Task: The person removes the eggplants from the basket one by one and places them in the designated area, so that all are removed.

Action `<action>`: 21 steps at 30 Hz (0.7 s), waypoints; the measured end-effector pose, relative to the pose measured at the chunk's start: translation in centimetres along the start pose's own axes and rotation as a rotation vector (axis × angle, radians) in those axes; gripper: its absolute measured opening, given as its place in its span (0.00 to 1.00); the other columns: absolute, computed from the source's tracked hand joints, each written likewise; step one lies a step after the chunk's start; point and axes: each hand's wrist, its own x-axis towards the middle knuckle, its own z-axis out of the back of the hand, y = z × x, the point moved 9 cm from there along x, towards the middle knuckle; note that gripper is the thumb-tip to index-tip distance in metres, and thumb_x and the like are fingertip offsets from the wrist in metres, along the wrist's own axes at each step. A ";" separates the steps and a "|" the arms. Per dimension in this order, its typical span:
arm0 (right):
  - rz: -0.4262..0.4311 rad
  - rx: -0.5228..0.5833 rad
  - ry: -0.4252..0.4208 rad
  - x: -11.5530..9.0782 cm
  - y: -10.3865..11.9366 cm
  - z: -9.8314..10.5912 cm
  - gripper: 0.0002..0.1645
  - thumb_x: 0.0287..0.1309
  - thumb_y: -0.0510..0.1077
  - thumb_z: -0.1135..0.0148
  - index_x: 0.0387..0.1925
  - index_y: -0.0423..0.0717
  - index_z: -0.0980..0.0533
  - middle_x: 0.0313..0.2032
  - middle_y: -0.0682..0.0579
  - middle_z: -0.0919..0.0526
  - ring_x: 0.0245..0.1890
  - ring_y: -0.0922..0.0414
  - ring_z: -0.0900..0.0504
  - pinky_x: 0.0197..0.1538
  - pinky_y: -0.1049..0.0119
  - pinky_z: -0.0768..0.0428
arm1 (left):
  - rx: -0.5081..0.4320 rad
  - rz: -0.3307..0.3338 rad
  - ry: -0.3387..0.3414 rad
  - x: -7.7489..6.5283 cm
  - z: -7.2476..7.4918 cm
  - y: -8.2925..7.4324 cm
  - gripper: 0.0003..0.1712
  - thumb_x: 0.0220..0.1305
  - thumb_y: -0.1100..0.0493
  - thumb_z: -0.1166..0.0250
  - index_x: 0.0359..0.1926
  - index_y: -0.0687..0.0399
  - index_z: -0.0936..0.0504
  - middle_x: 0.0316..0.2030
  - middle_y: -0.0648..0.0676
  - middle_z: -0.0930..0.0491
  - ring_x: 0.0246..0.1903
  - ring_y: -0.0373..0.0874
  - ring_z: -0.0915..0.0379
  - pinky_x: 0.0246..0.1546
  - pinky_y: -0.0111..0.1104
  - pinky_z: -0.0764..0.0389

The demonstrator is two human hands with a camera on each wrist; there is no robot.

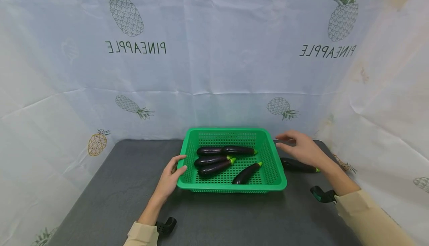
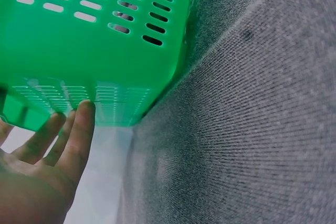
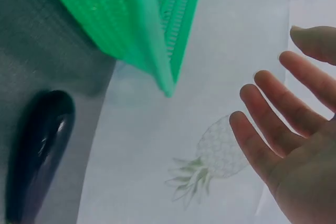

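Observation:
A green plastic basket (image 1: 232,187) sits on the table with several dark eggplants (image 1: 215,168) in it. At its left side, my left hand (image 1: 169,177) grips the rim, thumb over the edge. In the left wrist view, other fingers (image 2: 79,140) of that hand lie along the outer wall. My right hand (image 1: 299,148) hovers just past the right rim, apart from the basket and holding nothing; its fingers (image 3: 281,135) are spread in the right wrist view. Below it, one more eggplant (image 1: 298,165) lies on the table, partly hidden by that hand and the basket.
The dark grey table (image 1: 228,220) reaches back to a hanging white cloth (image 1: 228,63) printed with pineapples. More cloth closes in the left and right sides. Black wrist devices (image 1: 323,194) are worn on both forearms.

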 end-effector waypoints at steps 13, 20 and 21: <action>0.035 0.017 0.024 2.6 3.4 -0.8 0.23 0.73 0.50 0.39 0.60 0.41 0.22 0.56 0.42 0.19 0.55 0.43 0.21 0.58 0.45 0.23 | -0.002 -0.021 -0.004 -0.1 0.1 -0.2 0.25 0.78 0.53 0.42 0.71 0.49 0.30 0.75 0.58 0.41 0.77 0.57 0.51 0.70 0.59 0.41; 0.075 0.022 0.024 4.3 4.6 -1.8 0.22 0.72 0.49 0.38 0.59 0.40 0.21 0.55 0.43 0.18 0.55 0.45 0.21 0.59 0.47 0.23 | -0.007 -0.026 0.000 0.0 -0.1 -0.2 0.25 0.78 0.54 0.42 0.71 0.49 0.30 0.74 0.58 0.39 0.75 0.58 0.47 0.69 0.59 0.38; 0.076 0.021 0.023 4.5 4.6 -2.0 0.22 0.72 0.49 0.38 0.59 0.41 0.21 0.54 0.43 0.18 0.54 0.45 0.21 0.58 0.47 0.23 | -0.008 -0.025 0.001 0.0 -0.1 -0.2 0.25 0.78 0.54 0.42 0.71 0.50 0.31 0.74 0.58 0.39 0.75 0.58 0.46 0.68 0.59 0.38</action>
